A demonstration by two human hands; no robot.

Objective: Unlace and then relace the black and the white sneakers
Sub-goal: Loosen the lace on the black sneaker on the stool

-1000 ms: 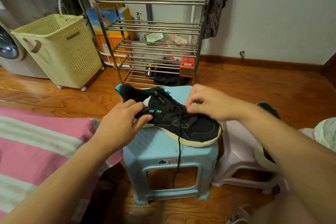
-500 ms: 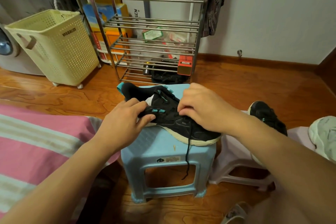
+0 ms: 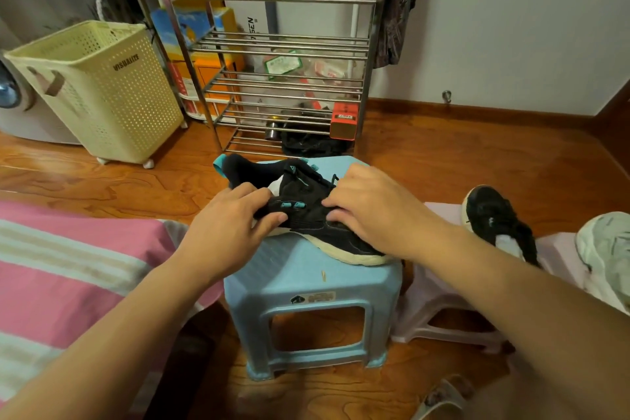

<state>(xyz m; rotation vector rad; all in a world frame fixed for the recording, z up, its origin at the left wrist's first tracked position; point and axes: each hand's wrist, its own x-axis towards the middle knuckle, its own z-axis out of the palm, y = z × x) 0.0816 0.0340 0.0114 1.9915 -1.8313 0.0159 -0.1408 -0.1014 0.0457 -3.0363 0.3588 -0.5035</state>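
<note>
- Since the earlier frame, the dangling black lace that hung down the front of the stool had gone from sight, and my right hand (image 3: 371,208) had slid from the toe toward the tongue, at about 3 o'clock from the eyelets.
- That, I judged, meant the lace had been drawn further through the eyelets, so the job was moving up the black knit sneaker with teal loops and a cream sole (image 3: 306,215); whether I was unlacing or relacing I could not tell.
- My left hand (image 3: 231,225) sat at 9 o'clock of the shoe, thumb and fingers pinching its near collar beside the teal loops to steady it.
- My right hand's fingers were curled down on the lacing area; I could not tell whether they held the lace, since the hand hid it.
- The sneaker lay on its sole on the pale blue plastic stool (image 3: 306,286), toe toward 4 o'clock.
- Its black mate (image 3: 491,215) and a white sneaker (image 3: 606,242) waited on the pale pink stool (image 3: 439,310) at 3 o'clock.
- At 10 o'clock stood the cream perforated laundry basket (image 3: 102,89); its inside was not visible.
- At 12 o'clock, the steel wire rack (image 3: 279,41) held a red box (image 3: 343,121) and packets I could not read.
</note>
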